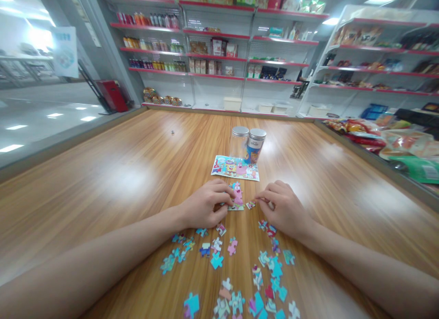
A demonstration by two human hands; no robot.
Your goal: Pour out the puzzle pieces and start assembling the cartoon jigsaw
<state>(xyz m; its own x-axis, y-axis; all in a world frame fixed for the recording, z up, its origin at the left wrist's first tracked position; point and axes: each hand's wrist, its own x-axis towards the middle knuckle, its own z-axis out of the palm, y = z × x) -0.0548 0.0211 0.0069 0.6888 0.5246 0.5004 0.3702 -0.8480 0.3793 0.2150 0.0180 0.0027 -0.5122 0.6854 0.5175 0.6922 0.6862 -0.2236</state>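
Observation:
My left hand (pixel 209 203) lies with bent fingers over the left side of a small joined section of jigsaw puzzle (pixel 238 195), which shows a pink cartoon figure. Its fingertips rest on that section and hide part of it. Just to the right, my right hand (pixel 283 204) has thumb and forefinger pinched at the edge of a loose puzzle piece (pixel 250 204). This piece lies tilted beside the joined section, apart from it. Between my forearms several loose pieces are scattered, among them a pink piece (pixel 232 246) and a light blue piece (pixel 216 260).
Beyond my hands lies a printed cartoon picture sheet (pixel 222 167). A clear jar (pixel 239 143) and a labelled jar (pixel 255 147), both silver-lidded, stand at its back edge. Packaged goods (pixel 363 133) sit past the right edge of the wooden table (pixel 154 172). Stocked shelves (pixel 216 35) line the back.

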